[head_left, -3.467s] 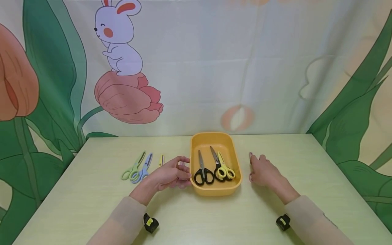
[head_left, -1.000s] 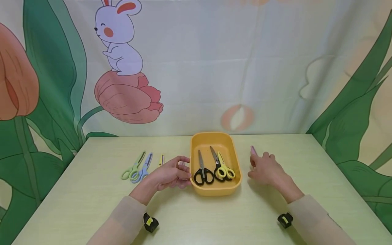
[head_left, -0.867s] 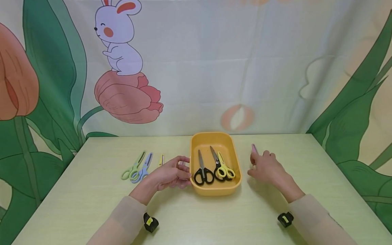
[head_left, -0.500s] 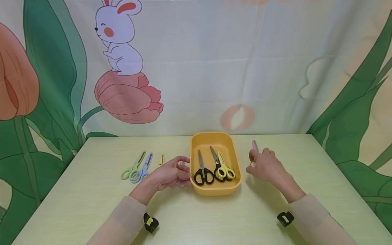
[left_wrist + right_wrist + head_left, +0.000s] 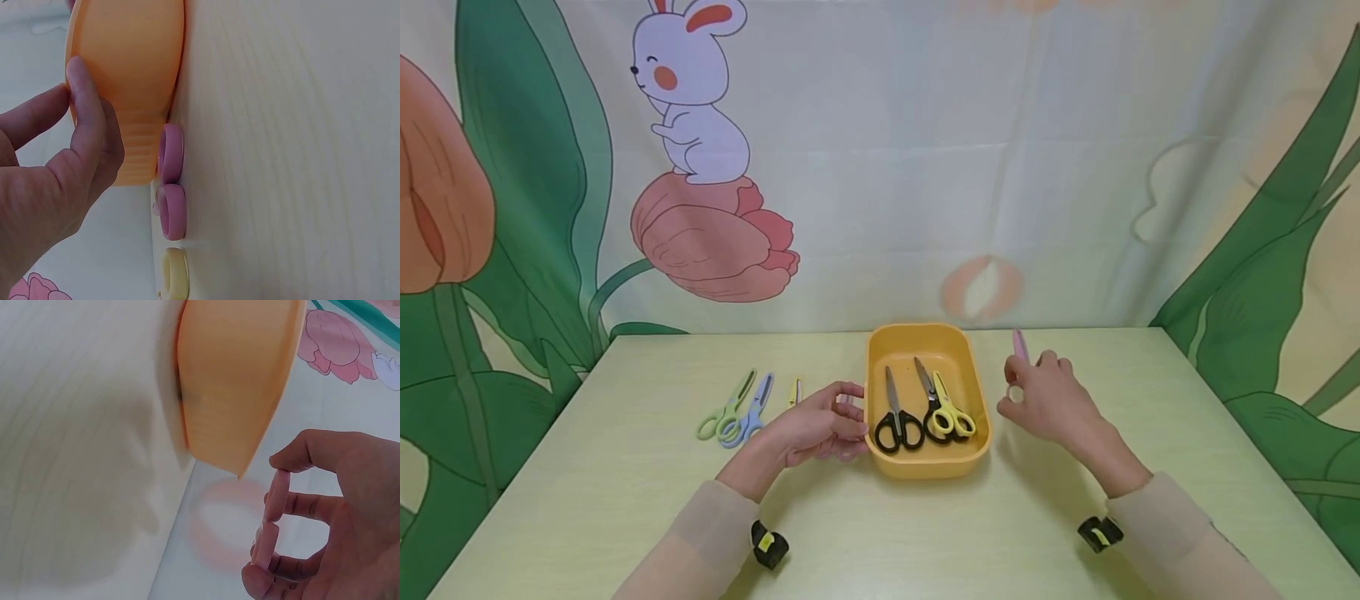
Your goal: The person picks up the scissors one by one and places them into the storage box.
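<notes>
Clasped by the handle loops, the pink scissors (image 5: 1019, 346) are in the right-hand grip (image 5: 1049, 398): thumb on one loop, fingers on the other, blades pointing away from the person. They are held clear of the table (image 5: 887, 546), just to the right of the yellow tray (image 5: 925, 469). The left-hand grip (image 5: 822, 425) pinches the tray's left rim.

The pink scissors look light and stiff. Their smooth loops, probably plastic, could slide a little under dry fingers, but the holes and rounded edges give good purchase. They seem hard to break. Since two halves turn on a pivot, a hold on one loop alone would likely let them spread; bridging both loops, or pinching near the pivot, should keep them together and leave the tip free.

The tray looks like thin, firm, light plastic, best steadied at the rim or wall. Inside it lie two black-handled scissors (image 5: 900, 432) and a yellow pair (image 5: 952, 414). Green scissors (image 5: 725, 419), blue scissors (image 5: 752, 417), a half-hidden pair with yellow loops (image 5: 176, 274) and another pink pair (image 5: 174, 212) lie to its left.

No brand or lettering can be read; the yellow patches on the black wrist devices (image 5: 767, 546) are too small to make out.
</notes>
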`<state>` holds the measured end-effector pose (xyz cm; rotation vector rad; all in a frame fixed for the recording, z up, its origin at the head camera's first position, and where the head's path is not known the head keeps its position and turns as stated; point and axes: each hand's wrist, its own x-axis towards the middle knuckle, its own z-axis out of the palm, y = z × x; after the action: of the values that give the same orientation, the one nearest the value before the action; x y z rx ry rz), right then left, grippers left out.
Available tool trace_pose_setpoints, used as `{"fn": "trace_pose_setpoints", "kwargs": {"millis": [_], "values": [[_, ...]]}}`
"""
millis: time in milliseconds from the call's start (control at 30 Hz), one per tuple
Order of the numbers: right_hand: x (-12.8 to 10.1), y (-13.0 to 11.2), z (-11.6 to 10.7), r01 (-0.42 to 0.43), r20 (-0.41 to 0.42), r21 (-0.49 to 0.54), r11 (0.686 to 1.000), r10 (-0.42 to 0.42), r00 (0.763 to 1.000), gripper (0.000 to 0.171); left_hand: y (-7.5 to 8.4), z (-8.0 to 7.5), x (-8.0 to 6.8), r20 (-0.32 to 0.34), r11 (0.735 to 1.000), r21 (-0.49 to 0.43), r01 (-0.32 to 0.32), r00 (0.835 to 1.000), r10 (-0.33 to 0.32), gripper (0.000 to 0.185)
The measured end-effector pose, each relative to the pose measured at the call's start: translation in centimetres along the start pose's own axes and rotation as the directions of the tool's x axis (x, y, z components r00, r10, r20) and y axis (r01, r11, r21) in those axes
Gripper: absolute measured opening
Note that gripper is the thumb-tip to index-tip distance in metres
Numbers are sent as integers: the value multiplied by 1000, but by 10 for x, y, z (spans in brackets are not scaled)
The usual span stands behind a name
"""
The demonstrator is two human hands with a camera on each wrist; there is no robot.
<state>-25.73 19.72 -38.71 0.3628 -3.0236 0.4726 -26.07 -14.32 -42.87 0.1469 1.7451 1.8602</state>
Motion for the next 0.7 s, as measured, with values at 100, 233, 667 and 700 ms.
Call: {"fn": "trace_pose_setpoints", "kwargs": {"millis": [100,233,667,700], "values": [[-1,-5,-3,13,-11,2,1000,-13,1000,21,1,0,-1,-1,1000,5,0,1000,0,61],[-2,-12,-6,31,-19,8,999,-31,999,21,1,1,-1,-2,1000,5,0,1000,0,62],[3,-34,-1,74,16,9,997,-74,997,18,0,1,0,-8,1000,5,4,1000,-4,63],[3,-35,0,78,17,8,997,-78,997,18,0,1,0,-9,1000,4,3,1000,-3,63]]}}
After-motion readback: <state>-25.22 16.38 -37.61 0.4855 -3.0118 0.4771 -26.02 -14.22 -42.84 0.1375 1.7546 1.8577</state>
